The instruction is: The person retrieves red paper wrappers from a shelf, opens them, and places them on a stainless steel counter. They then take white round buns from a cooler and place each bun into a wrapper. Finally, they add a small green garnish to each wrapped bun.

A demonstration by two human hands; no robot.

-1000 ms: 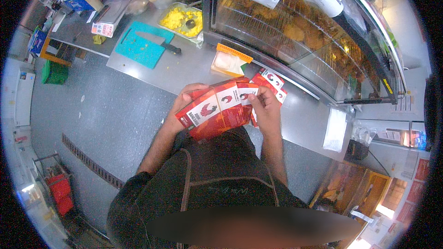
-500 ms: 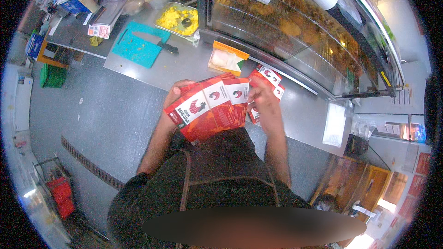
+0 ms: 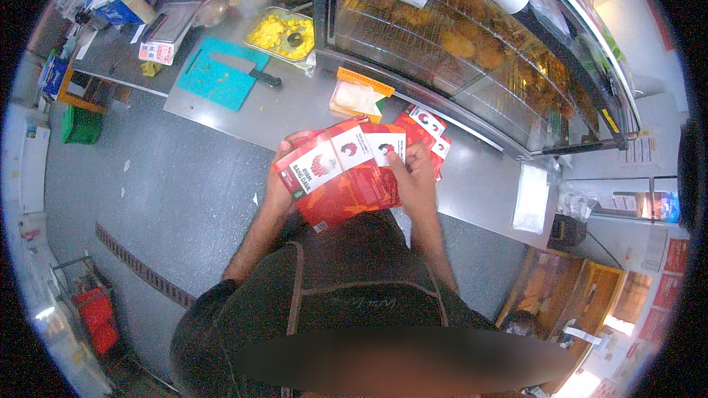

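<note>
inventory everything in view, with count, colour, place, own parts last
Display case: 1, black frame, upper right
Held packets: several, red and white, picture centre
Other packets: several, red and white, counter
Pack: 1, orange and white, beside case
Cutting board: 1, turquoise, counter
Knife: 1, black handle, partly on board
Tray: 1, silvery, holding yellow food
Flat item: 1, white, counter's right end
Bin: 1, green, floor left
Edge clutter: uncounted, mixed, around rim
Garment: 1, black, lower middle
Left hand: 1, bare, packets' left
Right hand: 1, bare, packets' right
</note>
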